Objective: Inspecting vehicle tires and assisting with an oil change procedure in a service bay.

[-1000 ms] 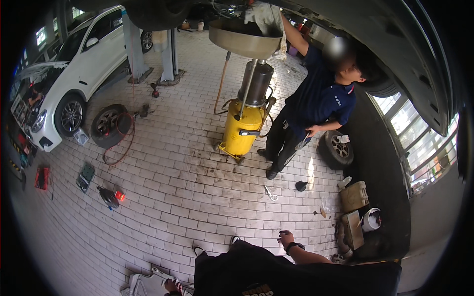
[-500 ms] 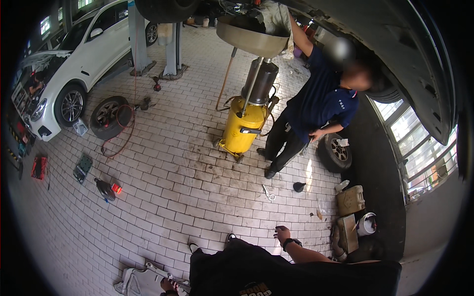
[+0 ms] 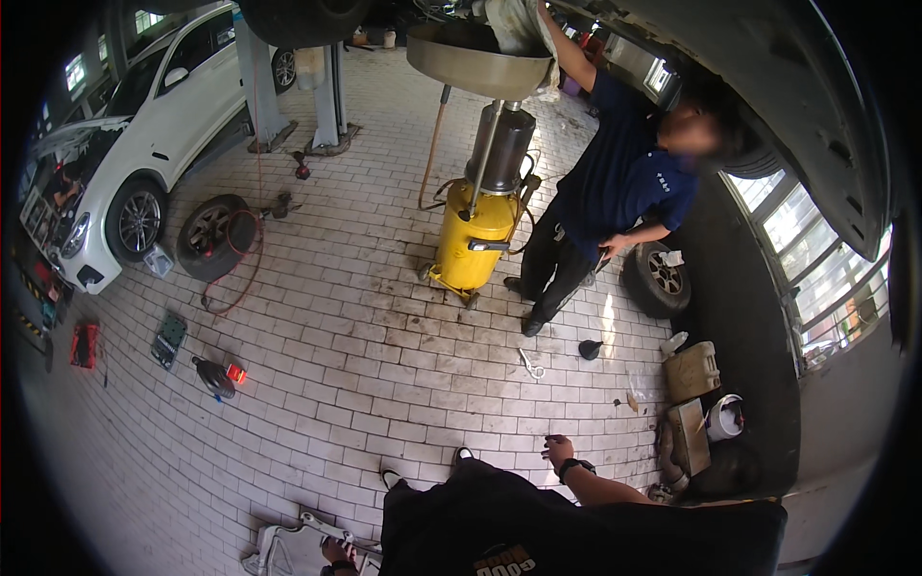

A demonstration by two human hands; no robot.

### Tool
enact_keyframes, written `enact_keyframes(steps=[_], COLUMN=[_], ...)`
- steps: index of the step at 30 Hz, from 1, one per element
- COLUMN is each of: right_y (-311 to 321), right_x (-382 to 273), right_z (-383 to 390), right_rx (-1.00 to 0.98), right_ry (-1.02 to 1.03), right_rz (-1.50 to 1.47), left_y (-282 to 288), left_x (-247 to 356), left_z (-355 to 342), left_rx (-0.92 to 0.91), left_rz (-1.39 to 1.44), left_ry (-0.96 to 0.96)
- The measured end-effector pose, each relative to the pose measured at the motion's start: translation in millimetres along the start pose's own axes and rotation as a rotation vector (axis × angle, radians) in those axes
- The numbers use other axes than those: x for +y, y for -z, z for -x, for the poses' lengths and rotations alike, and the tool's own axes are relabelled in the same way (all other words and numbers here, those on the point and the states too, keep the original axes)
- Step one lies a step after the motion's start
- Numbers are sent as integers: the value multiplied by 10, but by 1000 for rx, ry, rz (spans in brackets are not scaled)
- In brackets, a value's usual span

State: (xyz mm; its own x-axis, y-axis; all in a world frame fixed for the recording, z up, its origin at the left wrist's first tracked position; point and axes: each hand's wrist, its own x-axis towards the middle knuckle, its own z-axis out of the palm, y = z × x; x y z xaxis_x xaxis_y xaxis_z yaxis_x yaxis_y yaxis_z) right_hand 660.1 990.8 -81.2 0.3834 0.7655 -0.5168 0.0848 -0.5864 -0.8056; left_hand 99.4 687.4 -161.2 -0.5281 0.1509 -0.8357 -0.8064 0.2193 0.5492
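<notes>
Standing over a tiled garage floor, the person has little visibly done: the right hand (image 3: 558, 449), low and right of centre, hangs free with fingers loosely spread, gripping nothing. The left hand (image 3: 336, 552), at the bottom edge, rests on a pale grey panel (image 3: 288, 549) lying flat on the floor; whether its fingers grip cannot be told. Judging by this, work on the panel is barely begun. Above centre, a co-worker (image 3: 615, 182) reaches up over a yellow oil drainer (image 3: 475, 235).
</notes>
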Motion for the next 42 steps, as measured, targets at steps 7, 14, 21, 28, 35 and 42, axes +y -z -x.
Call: enact_keyframes(steps=[7, 14, 21, 28, 35, 42], right_y=[45, 78, -7, -68, -57, -31], right_x=[77, 12, -98, -127, -90, -97], right_z=[6, 18, -85, -116, -119, -97], right_rx=[-27, -10, -59, -75, -34, -61], right_ry=[-23, -33, -4, 4, 18, -18], right_rz=[-29, -11, 31, 38, 18, 66], left_y=[76, -43, 123, 116, 155, 10], left_x=[-51, -39, -216, -225, -257, -83], left_z=[-120, 158, 32, 69, -5, 233], left_rx=[36, 90, -52, 52, 35, 42], left_rz=[-50, -32, 29, 60, 78, 57], left_ry=[-52, 1, -73, -28, -16, -2])
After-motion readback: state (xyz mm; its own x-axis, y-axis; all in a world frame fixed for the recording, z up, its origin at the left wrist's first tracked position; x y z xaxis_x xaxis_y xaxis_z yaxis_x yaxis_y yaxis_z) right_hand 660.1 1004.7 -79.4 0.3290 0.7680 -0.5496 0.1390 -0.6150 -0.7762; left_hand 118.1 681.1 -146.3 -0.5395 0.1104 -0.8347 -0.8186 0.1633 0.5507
